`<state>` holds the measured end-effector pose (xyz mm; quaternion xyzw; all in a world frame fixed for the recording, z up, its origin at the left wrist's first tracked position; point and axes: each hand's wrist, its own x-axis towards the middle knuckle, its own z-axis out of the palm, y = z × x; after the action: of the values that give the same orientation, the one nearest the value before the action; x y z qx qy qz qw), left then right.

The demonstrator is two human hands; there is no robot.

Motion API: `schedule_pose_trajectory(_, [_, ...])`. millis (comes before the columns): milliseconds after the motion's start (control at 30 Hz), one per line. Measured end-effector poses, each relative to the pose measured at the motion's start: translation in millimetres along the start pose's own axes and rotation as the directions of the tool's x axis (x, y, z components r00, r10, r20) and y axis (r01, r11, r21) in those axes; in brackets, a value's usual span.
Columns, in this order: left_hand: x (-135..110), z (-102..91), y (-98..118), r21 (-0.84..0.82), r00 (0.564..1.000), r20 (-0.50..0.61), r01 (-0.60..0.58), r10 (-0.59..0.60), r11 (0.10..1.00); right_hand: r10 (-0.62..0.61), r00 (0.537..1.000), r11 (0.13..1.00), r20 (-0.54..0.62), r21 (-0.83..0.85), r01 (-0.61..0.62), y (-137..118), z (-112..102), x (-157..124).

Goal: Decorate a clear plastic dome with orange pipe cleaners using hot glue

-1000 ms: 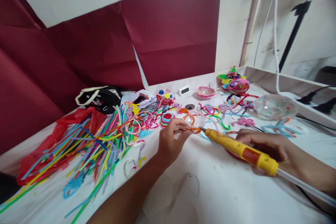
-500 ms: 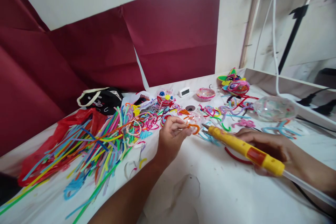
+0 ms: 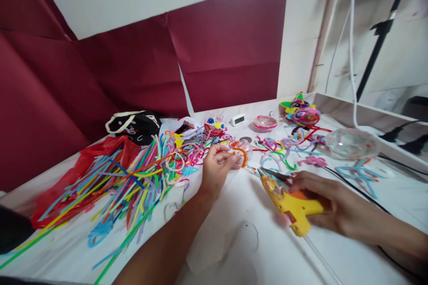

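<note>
My left hand [image 3: 216, 171] is closed, pinching a curved orange pipe cleaner [image 3: 245, 156] between thumb and fingertips. Just behind it sits a clear plastic shell [image 3: 246, 146], partly hidden. My right hand [image 3: 329, 202] is wrapped round a yellow hot glue gun [image 3: 294, 209], its nozzle pointing toward the left hand and a clear glue stick [image 3: 323, 258] trailing from its back end. Dark pointed blades, apparently of scissors [image 3: 276, 173], also stick out from the right hand's fingers beside the nozzle. The nozzle and the orange pipe cleaner are apart.
Many loose pipe cleaners [image 3: 143, 178] spread over a red plastic bag [image 3: 56, 193] at left. Behind stand a black pouch [image 3: 137, 127], decorated balls [image 3: 214, 126], a small digital clock [image 3: 238, 120] and a pink-rimmed bowl [image 3: 265, 123]. A clear shell [image 3: 351, 144] and cables [image 3: 359, 189] lie at right.
The glue gun has rolled in my right hand, so its trigger grip now shows, and its nozzle has dropped lower. The scissor blades are more visible. The orange pipe cleaner has turned upward.
</note>
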<state>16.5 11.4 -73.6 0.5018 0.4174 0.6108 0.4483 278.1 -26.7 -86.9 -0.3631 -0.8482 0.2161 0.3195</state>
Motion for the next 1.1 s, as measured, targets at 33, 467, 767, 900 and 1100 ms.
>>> schedule_pose_trajectory(33, [1,-0.6,0,-0.005,1.000,-0.004,-0.003,0.003,1.000,-0.011,0.998,1.000,0.061,-0.019,0.013,0,1,-1])
schedule_pose_trajectory(467, [-3,1.6,0,0.024,0.997,0.076,0.020,-0.022,1.000,-0.186,0.975,0.960,-0.126,-0.235,0.153,-19,-4,36])
schedule_pose_trajectory(767, [-4,1.3,2,0.088,0.993,0.119,-0.018,0.007,0.996,-0.406,0.904,0.867,-0.138,-0.370,0.333,-24,23,83])
schedule_pose_trajectory(900, [-5,1.7,4,0.080,0.993,0.121,-0.008,-0.002,0.997,-0.462,0.877,0.815,-0.131,-0.452,0.362,-17,28,85])
schedule_pose_trajectory(1100, [-6,1.4,5,0.093,0.991,0.136,-0.016,0.003,0.996,-0.537,0.834,0.747,-0.129,-0.532,0.398,-8,32,88])
